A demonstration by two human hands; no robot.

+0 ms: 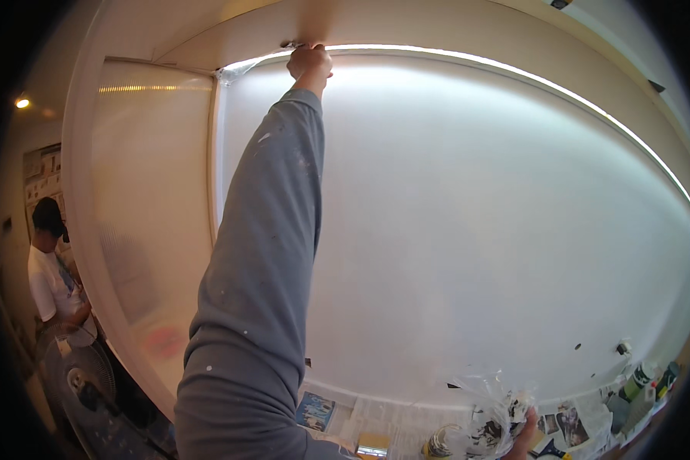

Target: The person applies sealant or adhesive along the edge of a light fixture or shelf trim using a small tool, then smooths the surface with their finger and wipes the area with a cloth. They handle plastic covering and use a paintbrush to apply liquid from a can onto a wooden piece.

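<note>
My left hand [310, 66] is raised high, its fingers closed at the underside of a beige overhead panel [238, 38], beside a glowing light strip [468, 57]. A strand of clear plastic film [241, 67] runs from the panel's left corner to this hand. What lies inside the fingers is mostly hidden. Low at the right, only part of my right hand [524, 435] shows, closed against a crumpled bundle of clear plastic film [492, 414]. The large white wall panel [475, 230] stands behind both hands.
Newspaper sheets [387, 418], cans [445, 443], a brush [373, 445] and bottles [640, 383] lie along the bottom. A ribbed translucent panel [153, 192] stands at left. Beyond it are a fan [80, 379] and another person [50, 276] in a white shirt.
</note>
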